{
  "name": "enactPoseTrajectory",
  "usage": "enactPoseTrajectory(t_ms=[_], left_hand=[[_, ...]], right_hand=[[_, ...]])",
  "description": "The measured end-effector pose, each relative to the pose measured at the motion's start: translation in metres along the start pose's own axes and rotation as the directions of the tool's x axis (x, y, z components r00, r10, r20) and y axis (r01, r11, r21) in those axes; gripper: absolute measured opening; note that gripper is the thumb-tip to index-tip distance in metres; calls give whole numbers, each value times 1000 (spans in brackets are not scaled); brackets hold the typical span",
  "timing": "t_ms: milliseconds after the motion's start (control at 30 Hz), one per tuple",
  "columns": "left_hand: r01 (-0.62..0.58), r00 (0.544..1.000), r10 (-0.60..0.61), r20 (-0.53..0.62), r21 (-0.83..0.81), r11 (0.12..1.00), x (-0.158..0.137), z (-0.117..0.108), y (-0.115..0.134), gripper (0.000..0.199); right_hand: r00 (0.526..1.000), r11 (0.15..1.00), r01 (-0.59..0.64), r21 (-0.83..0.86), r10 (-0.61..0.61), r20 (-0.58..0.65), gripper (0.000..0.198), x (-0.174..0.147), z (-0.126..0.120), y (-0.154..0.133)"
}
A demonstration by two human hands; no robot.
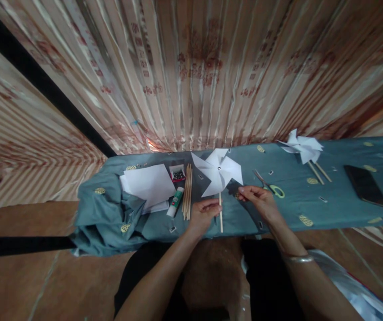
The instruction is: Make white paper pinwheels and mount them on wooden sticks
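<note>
A white paper pinwheel (218, 171) with a shiny pin at its centre stands out over the cloth-covered table. My left hand (203, 217) grips its thin wooden stick (221, 223) between thumb and fingers. Just below the pinwheel's lower right blade, my right hand (260, 200) has thumb and forefinger pinched together. Whether anything small lies in that pinch cannot be made out. Beside my left hand are several loose wooden sticks (187, 191) and a glue stick (175, 202). Scissors with green-and-white handles (274, 189) lie just beyond my right hand.
White paper sheets (151, 185) lie at left, next to a small open box of pins (178, 173). More paper pinwheels (303, 146) on sticks rest at the right, near a dark phone (366, 185). A curtain (207, 76) hangs behind the narrow table (294, 205).
</note>
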State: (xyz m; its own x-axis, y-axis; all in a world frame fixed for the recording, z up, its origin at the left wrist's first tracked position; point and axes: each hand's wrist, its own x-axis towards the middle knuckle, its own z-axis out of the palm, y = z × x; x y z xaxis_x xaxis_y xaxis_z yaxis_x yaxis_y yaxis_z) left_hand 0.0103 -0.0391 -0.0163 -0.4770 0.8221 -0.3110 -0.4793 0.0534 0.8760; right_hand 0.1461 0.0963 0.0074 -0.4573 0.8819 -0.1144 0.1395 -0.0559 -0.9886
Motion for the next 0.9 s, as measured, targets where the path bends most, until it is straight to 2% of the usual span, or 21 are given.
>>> enactPoseTrajectory(t_ms=[267,367,467,567,633,700,900], left_hand=[[4,1000,-4,-7,3,1000,-6,9,5,39],[13,1000,-13,5,-8,1000,-8,17,7,36],[33,998,-33,44,-9,999,-12,23,7,33],[66,995,-66,70,6,998,-14,25,4,33],[87,993,-89,79,28,996,-15,25,1,33],[101,990,-105,92,54,993,-16,24,-2,34],[115,990,-118,80,36,993,-11,25,-6,36]], right_hand=[[1000,1000,-26,-8,26,2,43,-13,-1,-1],[988,998,45,35,-39,-151,39,-12,-9,-1],[930,986,127,106,-82,-359,36,-6,-27,-1],[878,968,195,160,-100,-467,37,-1,-45,0],[885,965,200,171,-103,-454,38,0,-50,1],[911,969,170,182,-84,-403,36,0,-51,3],[946,977,113,183,-49,-321,30,5,-43,10]])
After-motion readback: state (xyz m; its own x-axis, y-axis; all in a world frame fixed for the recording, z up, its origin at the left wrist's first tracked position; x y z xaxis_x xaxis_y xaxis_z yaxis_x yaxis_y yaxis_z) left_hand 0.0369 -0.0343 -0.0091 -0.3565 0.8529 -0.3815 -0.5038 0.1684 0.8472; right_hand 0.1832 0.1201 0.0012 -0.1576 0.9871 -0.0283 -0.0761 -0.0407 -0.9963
